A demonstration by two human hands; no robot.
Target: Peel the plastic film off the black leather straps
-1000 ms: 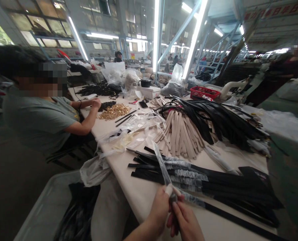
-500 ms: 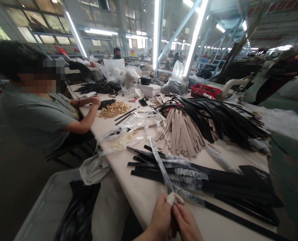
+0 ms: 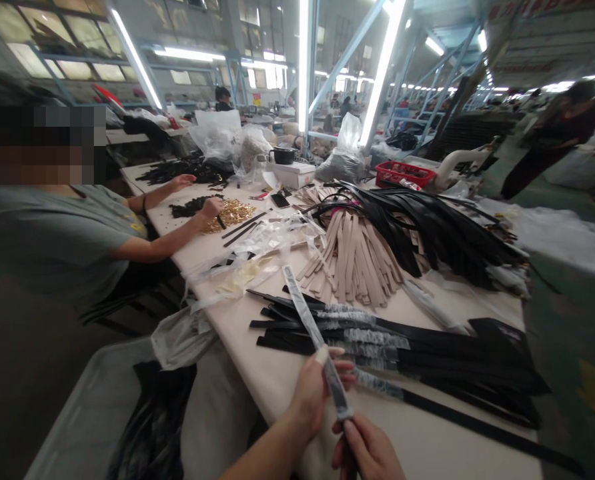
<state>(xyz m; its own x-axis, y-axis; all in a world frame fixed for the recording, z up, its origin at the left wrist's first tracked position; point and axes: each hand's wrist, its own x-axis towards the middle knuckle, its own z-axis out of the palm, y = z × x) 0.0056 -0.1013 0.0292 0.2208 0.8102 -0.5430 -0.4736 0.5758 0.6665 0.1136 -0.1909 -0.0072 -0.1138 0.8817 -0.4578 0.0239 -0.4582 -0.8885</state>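
- My left hand [image 3: 313,389] had its grip clamped round a black strap [image 3: 350,450] in a clear plastic sleeve [image 3: 311,323], thumb on top, so the sleeve stayed taut and pointed up and away from me.
- My right hand [image 3: 367,450] was closed on the strap's bare end just below the sleeve's mouth, low at the frame's edge; holding it there let the two parts slide against each other.
- Beyond the left grip lay the sleeved black straps [image 3: 377,337] in a row on the bench [image 3: 272,377], with tan strips [image 3: 350,263] fanned out farther off.
- Against half a second before, my hands had drawn apart: the right sat lower, the left higher up the sleeve.
- The co-worker's hand [image 3: 211,208], far to the left, had reached out over the gold fittings [image 3: 232,215].
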